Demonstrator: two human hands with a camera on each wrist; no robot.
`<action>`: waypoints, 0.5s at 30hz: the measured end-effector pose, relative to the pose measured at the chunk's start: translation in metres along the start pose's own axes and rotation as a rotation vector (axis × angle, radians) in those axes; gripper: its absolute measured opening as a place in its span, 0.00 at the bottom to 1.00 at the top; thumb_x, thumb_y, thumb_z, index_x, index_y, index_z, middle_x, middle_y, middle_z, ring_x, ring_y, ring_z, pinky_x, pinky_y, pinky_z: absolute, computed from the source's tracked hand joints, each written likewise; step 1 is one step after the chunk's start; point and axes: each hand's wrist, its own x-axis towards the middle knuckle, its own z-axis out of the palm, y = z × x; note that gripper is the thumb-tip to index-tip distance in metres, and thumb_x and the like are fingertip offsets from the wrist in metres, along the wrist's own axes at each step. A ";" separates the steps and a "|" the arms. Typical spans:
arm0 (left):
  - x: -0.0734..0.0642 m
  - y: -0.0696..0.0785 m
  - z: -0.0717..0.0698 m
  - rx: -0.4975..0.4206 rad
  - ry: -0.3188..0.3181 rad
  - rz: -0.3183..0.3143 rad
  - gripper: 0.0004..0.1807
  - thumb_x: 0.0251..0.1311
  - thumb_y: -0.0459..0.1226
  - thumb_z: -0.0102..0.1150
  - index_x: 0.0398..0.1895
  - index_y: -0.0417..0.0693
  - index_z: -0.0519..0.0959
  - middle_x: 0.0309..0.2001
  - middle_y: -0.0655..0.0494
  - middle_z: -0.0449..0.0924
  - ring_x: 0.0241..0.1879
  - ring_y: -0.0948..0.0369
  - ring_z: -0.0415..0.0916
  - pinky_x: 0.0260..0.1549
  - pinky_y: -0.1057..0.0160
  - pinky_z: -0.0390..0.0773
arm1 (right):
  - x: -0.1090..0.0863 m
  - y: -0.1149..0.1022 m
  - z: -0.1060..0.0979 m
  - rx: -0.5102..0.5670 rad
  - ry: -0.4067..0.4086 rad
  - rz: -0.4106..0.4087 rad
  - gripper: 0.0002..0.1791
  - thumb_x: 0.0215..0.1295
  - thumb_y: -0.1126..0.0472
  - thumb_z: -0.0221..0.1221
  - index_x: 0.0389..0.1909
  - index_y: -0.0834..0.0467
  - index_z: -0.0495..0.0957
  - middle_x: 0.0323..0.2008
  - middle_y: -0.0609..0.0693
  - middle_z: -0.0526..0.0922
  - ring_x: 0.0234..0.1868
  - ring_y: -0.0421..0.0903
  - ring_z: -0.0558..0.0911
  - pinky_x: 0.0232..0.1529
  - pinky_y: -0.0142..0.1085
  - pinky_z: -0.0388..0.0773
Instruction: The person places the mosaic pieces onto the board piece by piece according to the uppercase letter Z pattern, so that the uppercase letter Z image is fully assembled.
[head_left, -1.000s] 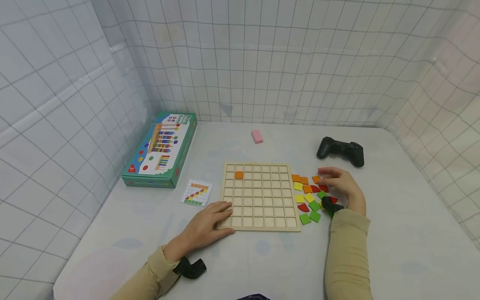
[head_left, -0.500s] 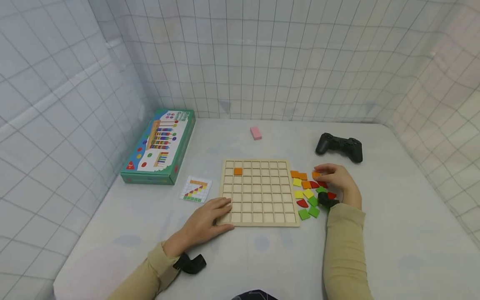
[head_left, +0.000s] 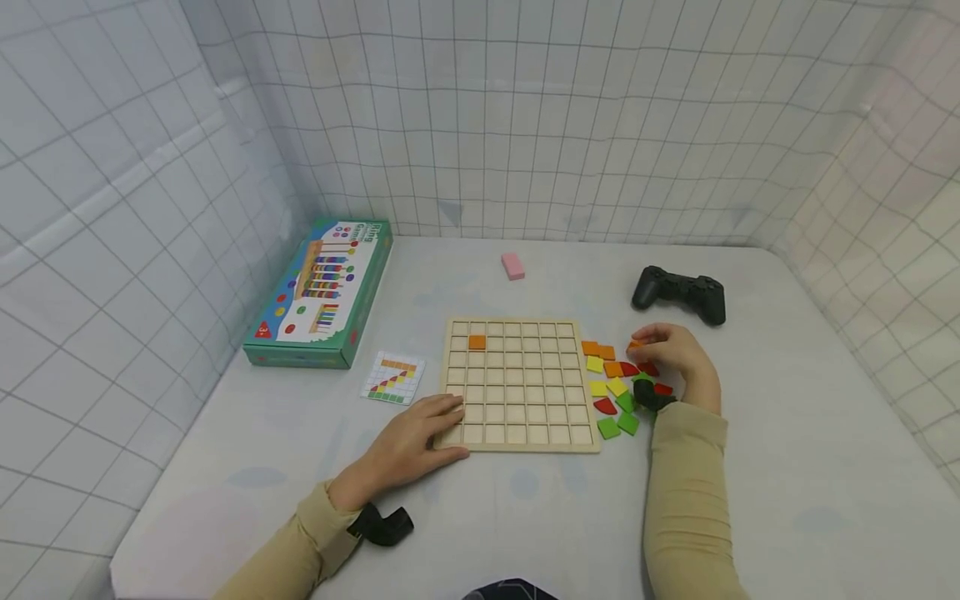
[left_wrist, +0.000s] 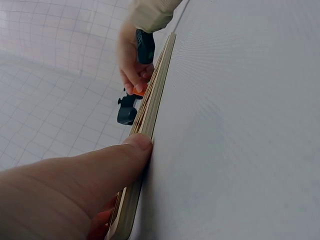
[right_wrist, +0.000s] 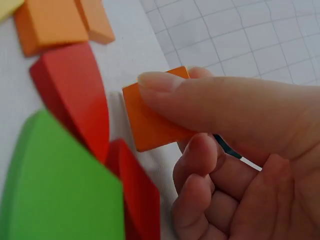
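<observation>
"What is seen nearest?"

"The near left corner of the wooden board (head_left: 527,387) is touched by the left hand (head_left: 408,437). That grip is held wide and relaxed, the thumb laid against the near edge, the fingers over the left."

"And beside the board?"

"To its left, a pattern card (head_left: 393,378) is laid flat on the bench (head_left: 810,400). To its right, loose pieces (head_left: 597,388) in green, yellow, red and orange are scattered; some are covered by the right wrist, so their number cannot fairly be told."

"Is anything set in the board?"

"One orange square (head_left: 477,342) is seated one cell in from the far and left edges."

"What is held?"

"A second orange tile (right_wrist: 160,117) is pinched by the right hand (head_left: 675,350), its grip narrowed, at the far end of the scatter. It is tilted, and most of its face is shown beside the thumb."

"Farther off?"

"A green game box (head_left: 318,300) is placed at left, a black controller (head_left: 678,293) at right. A pink block (head_left: 513,267) is set between them, before the grid-patterned wall (head_left: 525,125)."
</observation>
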 end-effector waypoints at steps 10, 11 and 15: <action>0.000 -0.002 0.000 -0.004 0.011 0.002 0.32 0.53 0.51 0.65 0.56 0.39 0.77 0.61 0.47 0.71 0.62 0.52 0.66 0.60 0.55 0.66 | 0.011 -0.039 0.020 0.040 0.017 -0.154 0.22 0.58 0.55 0.65 0.50 0.62 0.77 0.48 0.59 0.80 0.49 0.53 0.75 0.53 0.46 0.70; 0.000 -0.002 0.000 -0.005 0.012 0.003 0.32 0.53 0.51 0.65 0.56 0.39 0.77 0.61 0.47 0.71 0.62 0.52 0.66 0.60 0.55 0.66 | 0.013 -0.044 0.025 0.051 0.002 -0.166 0.21 0.58 0.55 0.65 0.49 0.62 0.78 0.48 0.59 0.80 0.49 0.54 0.75 0.53 0.46 0.70; -0.001 -0.002 0.001 -0.002 0.009 0.006 0.32 0.54 0.51 0.65 0.56 0.39 0.76 0.61 0.47 0.70 0.62 0.52 0.65 0.60 0.55 0.66 | 0.018 -0.067 0.046 0.060 -0.083 -0.212 0.17 0.60 0.57 0.64 0.48 0.60 0.80 0.48 0.57 0.80 0.50 0.52 0.76 0.53 0.46 0.72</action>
